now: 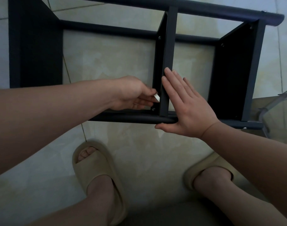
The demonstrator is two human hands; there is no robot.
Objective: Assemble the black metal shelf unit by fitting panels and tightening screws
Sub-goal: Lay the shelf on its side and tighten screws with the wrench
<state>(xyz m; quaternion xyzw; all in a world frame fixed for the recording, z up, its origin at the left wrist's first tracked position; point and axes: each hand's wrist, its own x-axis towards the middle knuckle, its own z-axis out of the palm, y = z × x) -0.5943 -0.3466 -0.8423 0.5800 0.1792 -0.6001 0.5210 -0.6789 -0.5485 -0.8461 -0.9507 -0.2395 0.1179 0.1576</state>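
Left hand [133, 93]: pinching a small white piece [156, 98] between thumb and fingertips, holding it against the left face of the middle panel [168, 54], just above a screw [153, 109].
Right hand [188, 108]: lying flat with fingers straight, pressing on the middle panel's near edge, thumb reaching under the front rail [131, 117].
Shelf unit [221, 13]: lying on its side on the tiled floor [115, 62], directly ahead of both hands.
Beige slippers [97, 168]: standing on the floor near the front rail.
Clear plastic container [278, 115]: sitting beside the unit's right end.
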